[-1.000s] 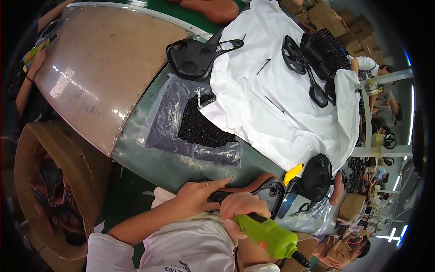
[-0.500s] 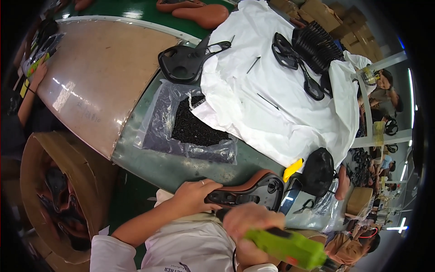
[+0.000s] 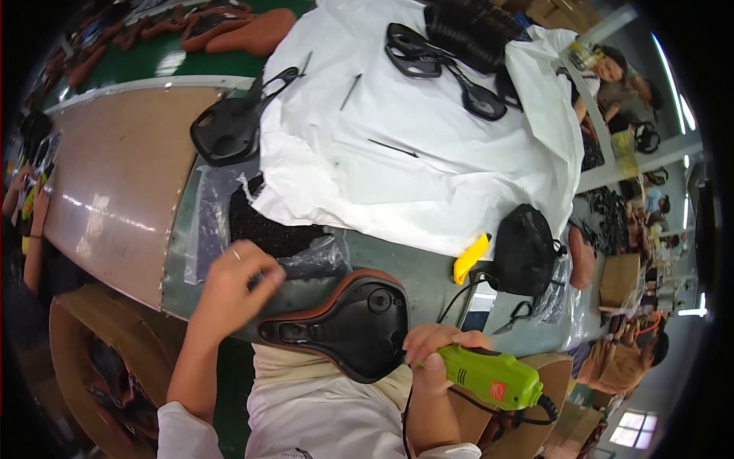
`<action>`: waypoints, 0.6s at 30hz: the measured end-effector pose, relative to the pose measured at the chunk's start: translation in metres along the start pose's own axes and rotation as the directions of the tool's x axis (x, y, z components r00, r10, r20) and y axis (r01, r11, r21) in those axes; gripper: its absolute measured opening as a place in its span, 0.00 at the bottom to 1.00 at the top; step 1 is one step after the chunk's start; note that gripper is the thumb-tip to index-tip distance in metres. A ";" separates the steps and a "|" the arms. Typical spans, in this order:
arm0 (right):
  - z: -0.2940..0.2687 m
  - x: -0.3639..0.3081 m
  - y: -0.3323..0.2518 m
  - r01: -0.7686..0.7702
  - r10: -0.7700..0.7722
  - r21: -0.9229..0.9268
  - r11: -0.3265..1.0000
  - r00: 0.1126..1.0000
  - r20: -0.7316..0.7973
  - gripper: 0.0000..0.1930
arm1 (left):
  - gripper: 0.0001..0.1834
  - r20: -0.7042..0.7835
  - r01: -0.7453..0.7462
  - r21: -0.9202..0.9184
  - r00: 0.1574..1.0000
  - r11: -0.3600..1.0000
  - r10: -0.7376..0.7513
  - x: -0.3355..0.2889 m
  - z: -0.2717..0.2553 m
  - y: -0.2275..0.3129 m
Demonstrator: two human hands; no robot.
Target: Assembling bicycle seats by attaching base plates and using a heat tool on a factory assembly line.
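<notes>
My right hand grips a lime-green electric screwdriver, its nose hidden by the fingers beside the saddle's wide end. A bicycle saddle lies upside down at the table's near edge, against my body, black base up and brown cover along the rim. My left hand is off the saddle, at the near side of a clear plastic bag of small black screws. Its fingers are curled, thumb and forefinger tips close together; anything between them is too small to make out.
White cloth covers much of the table, with black saddle bases on it and at its edge. A yellow-handled cutter, black pouch, phone and scissors lie right. A carton of saddles stands left; co-workers sit farther off.
My left hand has let go of the saddle and moved left to the screw bag. The screwdriver, blurred before, is now steadier beside the saddle's wide end. The whole view has shifted.
</notes>
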State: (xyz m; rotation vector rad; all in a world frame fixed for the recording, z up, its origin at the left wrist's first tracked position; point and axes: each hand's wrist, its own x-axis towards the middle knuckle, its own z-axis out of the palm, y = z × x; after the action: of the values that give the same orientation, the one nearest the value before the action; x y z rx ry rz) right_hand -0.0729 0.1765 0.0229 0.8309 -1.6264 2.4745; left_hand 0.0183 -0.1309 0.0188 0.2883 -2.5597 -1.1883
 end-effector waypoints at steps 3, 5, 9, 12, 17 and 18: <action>-0.007 0.000 0.005 0.071 -0.074 0.026 0.997 0.992 0.103 0.25 | 0.07 -0.129 0.033 0.334 0.992 0.942 0.011 0.042 0.014 -0.007; -0.009 -0.001 0.007 0.132 -0.132 0.014 0.991 0.979 0.154 0.25 | 0.07 -0.083 -0.023 0.482 0.994 0.876 0.072 0.052 0.032 -0.018; -0.008 0.006 0.003 0.178 -0.171 -0.003 0.984 0.949 0.264 0.25 | 0.08 -0.070 -0.076 0.553 0.988 0.830 0.138 0.051 0.038 -0.026; -0.008 0.004 0.004 0.177 -0.172 -0.001 0.984 0.954 0.245 0.25 | 0.07 -0.066 -0.043 0.481 0.994 0.876 0.086 0.048 0.032 -0.021; -0.011 0.006 0.011 0.188 -0.203 0.094 0.978 0.961 0.190 0.31 | 0.06 -0.139 0.002 0.540 0.987 0.842 0.087 0.044 0.036 -0.020; -0.013 0.006 0.010 0.176 -0.188 0.080 0.981 0.966 0.180 0.30 | 0.08 -0.136 -0.004 0.504 0.987 0.864 0.083 0.041 0.034 -0.015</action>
State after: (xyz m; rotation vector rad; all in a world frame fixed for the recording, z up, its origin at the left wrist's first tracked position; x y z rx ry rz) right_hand -0.0864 0.1824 0.0134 1.1964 -1.4529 2.3927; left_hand -0.0312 -0.1285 -0.0059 0.4132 -2.6770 -0.4355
